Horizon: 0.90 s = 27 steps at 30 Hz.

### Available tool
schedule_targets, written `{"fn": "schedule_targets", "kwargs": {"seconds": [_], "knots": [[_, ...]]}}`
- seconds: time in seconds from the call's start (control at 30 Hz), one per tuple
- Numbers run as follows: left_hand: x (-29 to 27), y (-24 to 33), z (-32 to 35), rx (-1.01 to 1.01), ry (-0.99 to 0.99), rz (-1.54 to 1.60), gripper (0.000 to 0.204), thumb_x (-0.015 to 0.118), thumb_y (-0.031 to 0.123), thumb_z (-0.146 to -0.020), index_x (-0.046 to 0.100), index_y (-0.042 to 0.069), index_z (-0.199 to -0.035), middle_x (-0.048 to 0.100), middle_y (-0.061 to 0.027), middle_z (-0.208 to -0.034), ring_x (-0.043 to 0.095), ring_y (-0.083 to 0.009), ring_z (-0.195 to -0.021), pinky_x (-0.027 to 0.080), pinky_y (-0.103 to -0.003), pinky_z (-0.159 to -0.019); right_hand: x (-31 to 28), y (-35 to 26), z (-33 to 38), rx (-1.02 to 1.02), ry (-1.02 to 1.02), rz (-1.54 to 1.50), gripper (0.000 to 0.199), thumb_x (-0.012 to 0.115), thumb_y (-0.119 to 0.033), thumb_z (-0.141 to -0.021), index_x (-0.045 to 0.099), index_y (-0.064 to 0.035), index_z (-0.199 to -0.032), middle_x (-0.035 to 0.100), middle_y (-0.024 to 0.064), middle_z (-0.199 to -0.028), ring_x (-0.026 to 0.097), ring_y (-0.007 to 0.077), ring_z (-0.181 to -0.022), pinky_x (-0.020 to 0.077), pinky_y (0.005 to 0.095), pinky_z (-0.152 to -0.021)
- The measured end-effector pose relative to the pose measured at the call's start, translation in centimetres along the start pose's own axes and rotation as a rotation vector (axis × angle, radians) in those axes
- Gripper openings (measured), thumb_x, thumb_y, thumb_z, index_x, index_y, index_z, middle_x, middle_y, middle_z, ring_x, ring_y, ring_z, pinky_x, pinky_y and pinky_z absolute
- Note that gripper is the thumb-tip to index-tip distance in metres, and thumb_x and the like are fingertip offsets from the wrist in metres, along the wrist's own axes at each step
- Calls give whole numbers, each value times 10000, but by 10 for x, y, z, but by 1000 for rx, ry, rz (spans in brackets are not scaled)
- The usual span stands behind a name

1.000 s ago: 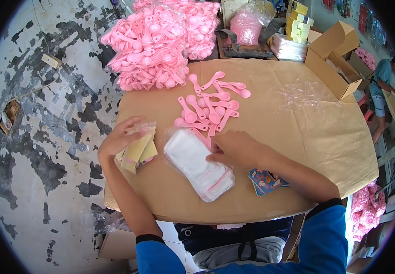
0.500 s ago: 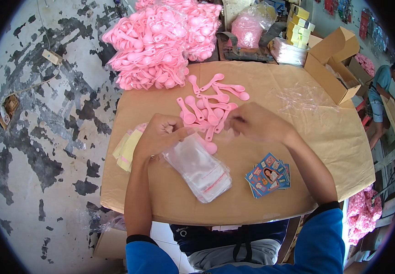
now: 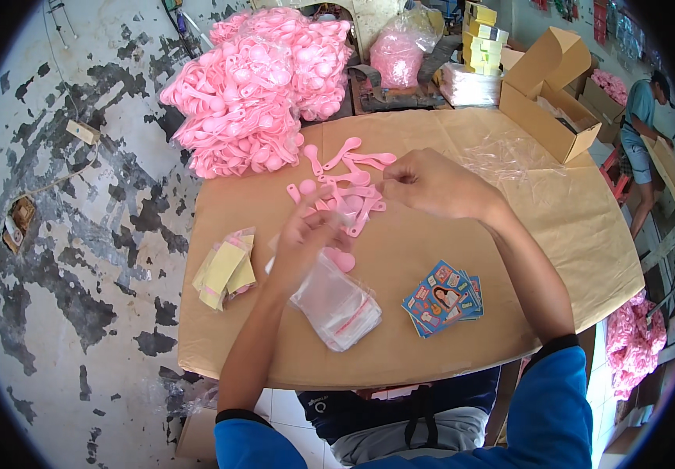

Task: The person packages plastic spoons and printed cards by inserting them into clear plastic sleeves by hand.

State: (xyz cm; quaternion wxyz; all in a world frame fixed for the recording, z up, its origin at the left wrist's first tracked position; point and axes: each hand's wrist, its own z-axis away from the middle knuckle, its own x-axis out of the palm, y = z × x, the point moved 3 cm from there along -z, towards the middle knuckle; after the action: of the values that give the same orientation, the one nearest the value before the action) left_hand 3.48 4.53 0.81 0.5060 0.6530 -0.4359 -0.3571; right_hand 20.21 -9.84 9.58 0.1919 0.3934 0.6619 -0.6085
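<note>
My left hand (image 3: 306,238) is over the upper end of a stack of clear plastic bags (image 3: 339,306), its fingers spread and slightly blurred. Nothing shows plainly in them. Just beyond the fingertips lies a loose heap of pink plastic spoons (image 3: 353,184). One pink spoon (image 3: 341,259) lies apart from it, partly hidden by my left hand. To the right of the heap, my right hand (image 3: 443,185) is closed with thumb and fingertips together; what they hold, if anything, is too small to make out.
Yellow cards in clear bags (image 3: 226,270) lie left, blue printed cards (image 3: 443,298) right. Big bags of pink spoons (image 3: 251,94) stand at the far left edge. Clear plastic strips (image 3: 509,156) and an open cardboard box (image 3: 552,102) are at the far right. Another person (image 3: 641,141) stands beyond.
My left hand has lifted off the bag stack toward the spoons, its fingers spreading. My right hand has moved slightly up, its fingertips closed. The whole view has shifted a little.
</note>
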Motion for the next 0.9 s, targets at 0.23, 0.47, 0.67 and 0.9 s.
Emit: {"fn": "schedule_targets", "kwargs": {"seconds": [0.23, 0.47, 0.67, 0.9], "knots": [[-6, -14, -1, -14, -79, 841, 811, 462, 565, -948, 231, 0, -1483, 595, -180, -1218, 632, -233, -945, 513, -344, -824, -6, 19, -5, 156, -99, -269, 359, 523, -249, -906, 519, -44, -611, 472, -10, -585, 433, 109, -539, 386, 291, -522], [46, -2, 7, 94, -278, 147, 887, 570, 583, -893, 277, -15, -1479, 563, -173, -1250, 571, -181, -985, 464, -384, -840, 15, 11, -4, 294, -263, -279, 387, 510, -274, -920, 485, -56, -602, 500, 6, -601, 512, 118, -571, 457, 289, -551], [-18, -18, -1, -9, 164, 726, 659, 428, 502, -994, 367, -24, -1385, 503, -147, -1327, 568, -200, -1072, 464, -372, -911, 10, 17, -5, 275, -301, -314, 417, 489, -318, -947, 480, -50, -627, 519, 28, -630, 511, 138, -561, 469, 307, -570], [44, -7, 5, 91, -39, 675, 633, 384, 490, -1014, 402, -49, -1344, 538, -148, -1275, 602, -220, -1060, 444, -349, -995, 30, 13, -7, 214, -356, -418, 414, 471, -363, -973, 538, -29, -738, 565, 50, -695, 567, 163, -612, 496, 321, -603]]}}
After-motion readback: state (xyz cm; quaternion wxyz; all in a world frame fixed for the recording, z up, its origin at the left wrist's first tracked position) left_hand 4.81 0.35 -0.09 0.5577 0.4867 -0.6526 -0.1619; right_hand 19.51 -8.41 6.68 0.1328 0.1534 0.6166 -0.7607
